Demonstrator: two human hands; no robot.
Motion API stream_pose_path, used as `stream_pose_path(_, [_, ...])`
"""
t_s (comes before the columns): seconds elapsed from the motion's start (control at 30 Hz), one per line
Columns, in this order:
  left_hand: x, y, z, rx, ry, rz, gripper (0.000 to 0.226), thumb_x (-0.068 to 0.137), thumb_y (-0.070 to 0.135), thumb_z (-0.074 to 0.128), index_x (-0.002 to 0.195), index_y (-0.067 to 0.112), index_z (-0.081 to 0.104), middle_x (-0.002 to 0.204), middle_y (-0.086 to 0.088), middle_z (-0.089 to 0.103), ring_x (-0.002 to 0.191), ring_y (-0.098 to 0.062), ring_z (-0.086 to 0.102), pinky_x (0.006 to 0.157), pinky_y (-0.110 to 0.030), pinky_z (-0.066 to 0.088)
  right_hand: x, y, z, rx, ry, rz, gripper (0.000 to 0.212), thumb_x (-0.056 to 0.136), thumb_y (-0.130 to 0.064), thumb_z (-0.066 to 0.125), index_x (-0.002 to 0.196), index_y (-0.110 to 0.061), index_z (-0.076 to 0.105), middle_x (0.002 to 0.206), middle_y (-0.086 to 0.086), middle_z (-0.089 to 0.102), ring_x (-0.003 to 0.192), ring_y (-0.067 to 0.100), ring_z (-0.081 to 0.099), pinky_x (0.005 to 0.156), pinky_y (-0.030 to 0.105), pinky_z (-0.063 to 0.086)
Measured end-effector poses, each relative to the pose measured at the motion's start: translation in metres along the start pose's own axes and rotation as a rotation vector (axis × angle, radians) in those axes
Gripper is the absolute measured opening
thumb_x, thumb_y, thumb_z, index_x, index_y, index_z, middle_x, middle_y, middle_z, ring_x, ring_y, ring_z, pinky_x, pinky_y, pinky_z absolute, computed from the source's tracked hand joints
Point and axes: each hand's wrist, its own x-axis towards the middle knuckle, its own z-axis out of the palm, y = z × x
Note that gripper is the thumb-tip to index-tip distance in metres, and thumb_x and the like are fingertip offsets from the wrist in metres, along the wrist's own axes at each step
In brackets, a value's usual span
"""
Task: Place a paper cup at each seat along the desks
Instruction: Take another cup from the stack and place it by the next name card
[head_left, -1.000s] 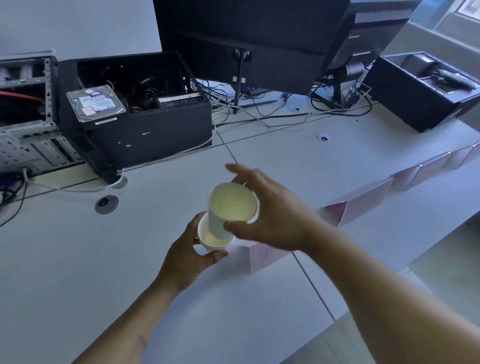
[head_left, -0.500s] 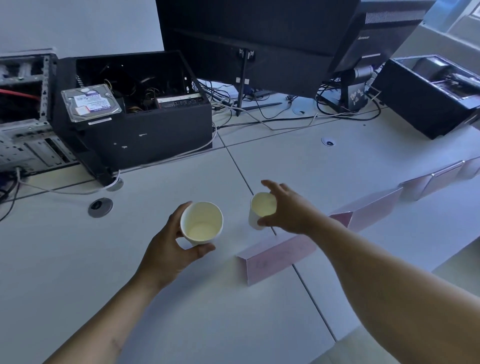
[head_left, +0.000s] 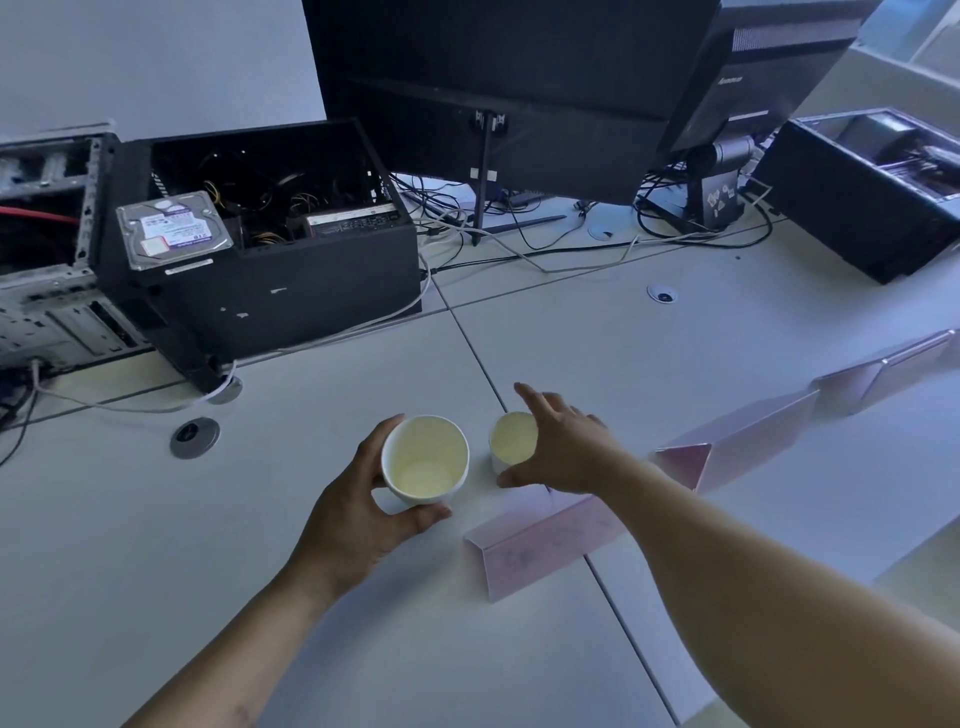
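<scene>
My left hand (head_left: 358, 514) holds a white paper cup (head_left: 425, 460) by its side, just above the white desk (head_left: 208, 571), with the mouth facing up. A second paper cup (head_left: 511, 439) stands upright on the desk beside the seam between two desktops, behind a folded pink name card (head_left: 540, 545). My right hand (head_left: 563, 452) hovers at that cup's right side with its fingers straightened and spread. The thumb is still against the cup's lower wall.
More pink name cards (head_left: 737, 441) run in a row to the right along the desk. An open black computer case (head_left: 260, 280) with a hard drive, two monitors (head_left: 493, 78), cables and another case (head_left: 872, 192) fill the back. A round cable grommet (head_left: 195, 437) sits at the left.
My right hand pulled the top cup off the one in my left hand, carried it right and set it down on the desk by the seam. Its fingers have now spread apart.
</scene>
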Motion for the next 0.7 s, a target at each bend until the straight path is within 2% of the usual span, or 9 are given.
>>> stream_pose_path(0.03, [0.002, 0.003, 0.002, 0.004, -0.001, 0.006, 0.091, 0.047, 0.056, 0.078, 0.127, 0.055, 0.033, 0.114, 0.046, 0.045, 0.103, 0.015, 0.049, 0.084, -0.021, 0.043, -0.002, -0.001, -0.008, -0.001, 0.006, -0.005, 0.114, 0.063, -0.067, 0.071, 0.148, -0.032, 0.004, 0.153, 0.003, 0.027, 0.131, 0.03, 0.038, 0.105, 0.045, 0.03])
stream_pose_path(0.1, [0.009, 0.01, 0.007, 0.011, -0.003, 0.021, 0.087, 0.049, 0.055, 0.078, 0.124, 0.058, 0.033, 0.112, 0.049, 0.044, 0.102, 0.016, 0.049, 0.084, -0.023, 0.045, -0.007, -0.002, -0.032, 0.036, 0.037, -0.011, 0.1, 0.073, -0.057, 0.066, 0.149, -0.03, 0.007, 0.156, 0.002, 0.023, 0.135, 0.03, 0.033, 0.107, 0.045, 0.028])
stream_pose_path(0.17, [0.015, 0.019, 0.013, 0.008, -0.005, 0.023, 0.086, 0.05, 0.054, 0.078, 0.122, 0.06, 0.032, 0.11, 0.052, 0.044, 0.101, 0.017, 0.049, 0.084, -0.025, 0.046, -0.015, -0.005, -0.06, 0.118, 0.144, -0.031, 0.082, 0.08, -0.043, 0.058, 0.148, -0.027, 0.015, 0.155, 0.003, 0.028, 0.134, 0.029, 0.035, 0.107, 0.044, 0.032])
stream_pose_path(0.23, [0.023, 0.029, 0.022, -0.003, -0.013, 0.021, 0.088, 0.052, 0.053, 0.078, 0.126, 0.057, 0.032, 0.111, 0.048, 0.046, 0.103, 0.011, 0.051, 0.086, -0.029, 0.048, -0.029, -0.008, -0.087, 0.213, 0.274, -0.112, 0.073, 0.08, -0.04, 0.053, 0.146, -0.025, 0.025, 0.15, 0.002, 0.036, 0.132, 0.024, 0.04, 0.105, 0.044, 0.036])
stream_pose_path(0.33, [0.035, 0.048, 0.038, -0.01, -0.032, 0.047, 0.089, 0.056, 0.05, 0.08, 0.131, 0.05, 0.031, 0.121, 0.034, 0.048, 0.108, -0.001, 0.054, 0.087, -0.033, 0.052, -0.054, -0.018, -0.115, 0.174, 0.253, -0.299, 0.078, 0.081, -0.057, 0.059, 0.146, -0.028, 0.025, 0.151, 0.0, 0.036, 0.133, 0.021, 0.037, 0.107, 0.043, 0.035])
stream_pose_path(0.43, [0.047, 0.071, 0.061, 0.0, -0.033, 0.1, 0.083, 0.06, 0.044, 0.081, 0.127, 0.053, 0.031, 0.129, 0.017, 0.05, 0.108, -0.01, 0.057, 0.08, -0.024, 0.051, -0.067, -0.015, -0.128, -0.04, 0.178, -0.361, 0.093, 0.072, -0.07, 0.062, 0.147, -0.034, 0.021, 0.153, -0.003, 0.032, 0.135, 0.022, 0.033, 0.108, 0.043, 0.029])
stream_pose_path(0.57, [0.054, 0.094, 0.089, -0.005, -0.024, 0.109, 0.087, 0.061, 0.043, 0.081, 0.132, 0.047, 0.032, 0.131, 0.01, 0.052, 0.109, -0.019, 0.059, 0.086, -0.042, 0.055, -0.068, 0.011, -0.133, -0.113, 0.2, -0.397, 0.084, 0.072, -0.064, 0.069, 0.141, -0.032, 0.033, 0.141, -0.002, 0.048, 0.12, 0.023, 0.049, 0.089, 0.037, 0.041])
stream_pose_path(0.63, [0.057, 0.104, 0.101, -0.009, -0.019, 0.106, 0.086, 0.057, 0.048, 0.08, 0.13, 0.05, 0.032, 0.127, 0.012, 0.054, 0.106, -0.017, 0.059, 0.087, -0.042, 0.054, -0.069, 0.025, -0.137, -0.116, 0.221, -0.408, 0.078, 0.075, -0.059, 0.07, 0.139, -0.032, 0.036, 0.136, -0.002, 0.053, 0.114, 0.022, 0.053, 0.08, 0.032, 0.042])
stream_pose_path(0.7, [0.06, 0.113, 0.115, -0.002, -0.012, 0.112, 0.083, 0.056, 0.05, 0.079, 0.124, 0.058, 0.031, 0.121, 0.018, 0.055, 0.104, -0.015, 0.06, 0.085, -0.037, 0.053, -0.07, 0.04, -0.142, -0.12, 0.244, -0.418, 0.077, 0.076, -0.058, 0.069, 0.139, -0.032, 0.036, 0.135, -0.002, 0.054, 0.112, 0.023, 0.055, 0.077, 0.032, 0.043])
